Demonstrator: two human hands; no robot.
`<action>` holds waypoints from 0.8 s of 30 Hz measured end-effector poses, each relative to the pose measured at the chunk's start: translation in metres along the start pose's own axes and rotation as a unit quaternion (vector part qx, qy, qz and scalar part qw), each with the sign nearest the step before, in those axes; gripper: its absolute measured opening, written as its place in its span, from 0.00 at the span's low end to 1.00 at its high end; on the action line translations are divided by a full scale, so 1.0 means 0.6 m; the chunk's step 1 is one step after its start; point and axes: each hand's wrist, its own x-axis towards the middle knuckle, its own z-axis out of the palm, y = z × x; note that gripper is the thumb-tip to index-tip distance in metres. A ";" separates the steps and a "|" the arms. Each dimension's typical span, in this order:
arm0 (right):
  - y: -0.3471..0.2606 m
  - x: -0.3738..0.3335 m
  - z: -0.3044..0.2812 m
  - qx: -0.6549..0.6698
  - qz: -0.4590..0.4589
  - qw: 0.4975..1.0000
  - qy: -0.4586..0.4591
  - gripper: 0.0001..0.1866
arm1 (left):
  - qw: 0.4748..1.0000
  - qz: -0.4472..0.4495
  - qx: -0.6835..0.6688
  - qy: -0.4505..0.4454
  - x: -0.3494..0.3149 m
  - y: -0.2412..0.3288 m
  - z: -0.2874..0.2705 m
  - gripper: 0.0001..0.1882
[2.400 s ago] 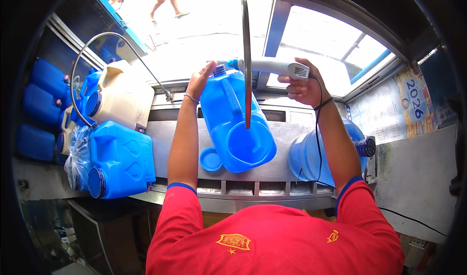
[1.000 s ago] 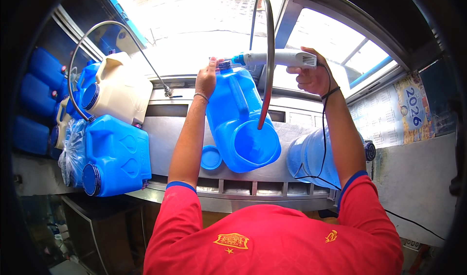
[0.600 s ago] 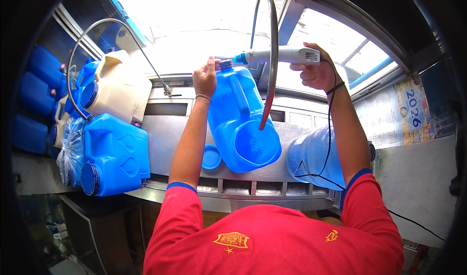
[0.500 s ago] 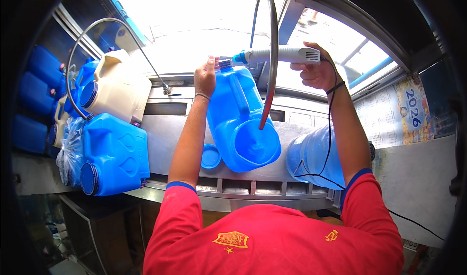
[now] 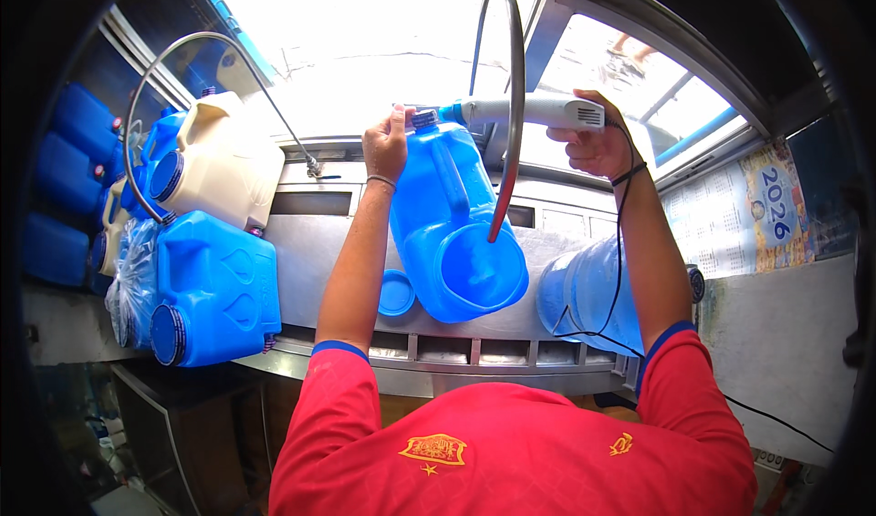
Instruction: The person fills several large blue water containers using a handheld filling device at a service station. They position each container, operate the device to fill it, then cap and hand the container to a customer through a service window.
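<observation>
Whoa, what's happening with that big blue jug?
A person's right hand holds a white tool with its blue nozzle aimed at the small dark cap on the blue jug. Their left hand is up at that cap too, though its exact grip is hard to see. The jug's wide mouth is open, with the red end of a curved metal pipe at it. A round blue lid lies beside the jug on the counter.
</observation>
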 end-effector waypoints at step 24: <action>0.006 -0.011 0.007 -0.019 -0.017 0.999 0.046 0.33 | 0.996 0.083 -0.039 -0.013 0.015 -0.031 0.006 0.24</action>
